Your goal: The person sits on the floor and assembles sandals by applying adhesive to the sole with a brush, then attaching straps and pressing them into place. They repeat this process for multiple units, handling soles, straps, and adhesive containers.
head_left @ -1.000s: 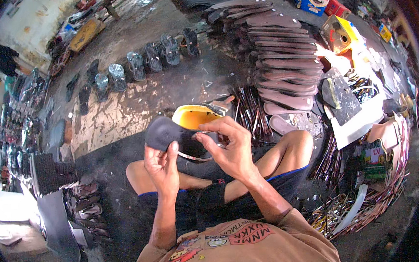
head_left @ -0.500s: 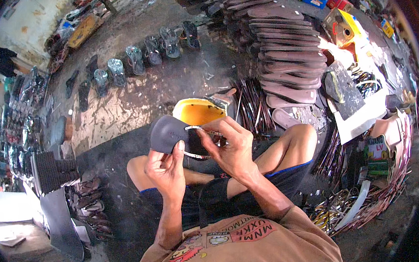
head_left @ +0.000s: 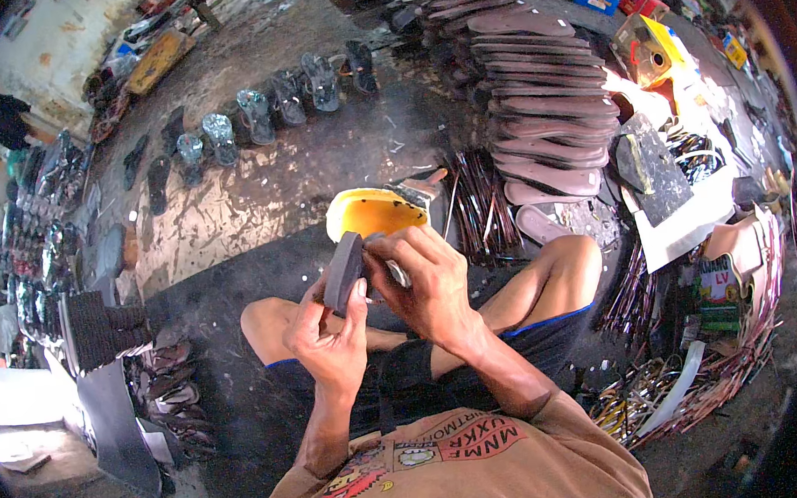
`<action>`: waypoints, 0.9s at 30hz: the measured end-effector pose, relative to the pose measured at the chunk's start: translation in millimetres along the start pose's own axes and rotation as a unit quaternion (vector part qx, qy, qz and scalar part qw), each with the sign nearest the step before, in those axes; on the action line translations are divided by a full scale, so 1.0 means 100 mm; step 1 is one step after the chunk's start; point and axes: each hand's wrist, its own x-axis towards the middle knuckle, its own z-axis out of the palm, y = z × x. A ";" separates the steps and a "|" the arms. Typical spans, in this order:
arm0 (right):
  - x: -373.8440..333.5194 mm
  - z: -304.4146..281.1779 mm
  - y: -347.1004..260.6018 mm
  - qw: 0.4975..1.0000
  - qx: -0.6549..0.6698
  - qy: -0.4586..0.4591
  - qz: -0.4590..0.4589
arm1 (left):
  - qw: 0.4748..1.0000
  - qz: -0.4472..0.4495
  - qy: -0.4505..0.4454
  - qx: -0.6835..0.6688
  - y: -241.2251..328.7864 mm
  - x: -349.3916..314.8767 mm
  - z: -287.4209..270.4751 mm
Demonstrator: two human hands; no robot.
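Above my lap, my left hand (head_left: 329, 343) is closed on the edge of a dark grey sandal (head_left: 344, 277), its thumb pressed against the sole. The sole is tilted so that its thick side edge faces up. My right hand (head_left: 425, 284) is closed at the sandal's strap side, fingers curled and pinching. A light strip of the strap shows beneath those fingers, but most of it is hidden. Just beyond both hands, a yellow bowl (head_left: 359, 216) with dark specks on its rim sits on the floor.
Dark soles (head_left: 546, 106) form long stacked rows at the far right. A bundle of thin straps (head_left: 484, 209) lies before them. Several finished sandals (head_left: 257, 118) stand in a line at the back. More straps (head_left: 673, 405) are heaped near right; a black ribbed stack (head_left: 101, 329) stands left.
The sandal has turned from showing its broad sole face to showing its side edge. My left hand has shifted slightly right, and my right hand has moved a little left.
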 end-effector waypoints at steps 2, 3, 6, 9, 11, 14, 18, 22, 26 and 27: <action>0.07 0.00 0.03 0.999 0.038 0.001 -0.022 | 0.999 -0.003 0.011 0.036 0.05 0.04 -0.03; 0.11 -0.01 0.06 0.997 0.057 0.001 -0.047 | 0.999 -0.039 0.019 0.024 0.03 0.02 -0.03; -0.01 -0.06 0.08 0.994 0.093 -0.051 0.026 | 0.998 0.052 0.014 0.025 0.00 0.05 0.02; -0.04 0.09 0.09 0.973 0.191 -0.024 0.129 | 0.989 0.145 -0.005 0.024 -0.16 0.15 -0.02; 0.01 0.02 0.10 0.971 0.213 -0.075 0.084 | 0.998 0.062 0.003 -0.001 -0.18 0.15 -0.07; -0.16 0.02 0.34 0.938 0.317 -0.051 0.133 | 0.962 0.017 0.182 -0.202 -0.28 0.31 -0.11; -0.12 0.02 0.48 0.755 0.461 0.054 0.463 | 0.901 -0.123 0.093 -0.406 -0.57 -0.26 0.38; 0.13 -0.34 0.84 0.899 0.320 -0.051 0.296 | 0.690 -0.328 -0.103 -0.637 -0.64 -0.57 0.05; 0.28 -0.49 0.72 0.899 0.317 -0.141 0.266 | 0.684 -0.374 -0.205 -0.592 -0.90 -0.55 0.06; 0.28 -0.48 0.71 0.905 0.306 -0.148 0.257 | 0.725 -0.381 -0.204 -0.537 -0.88 -0.57 0.13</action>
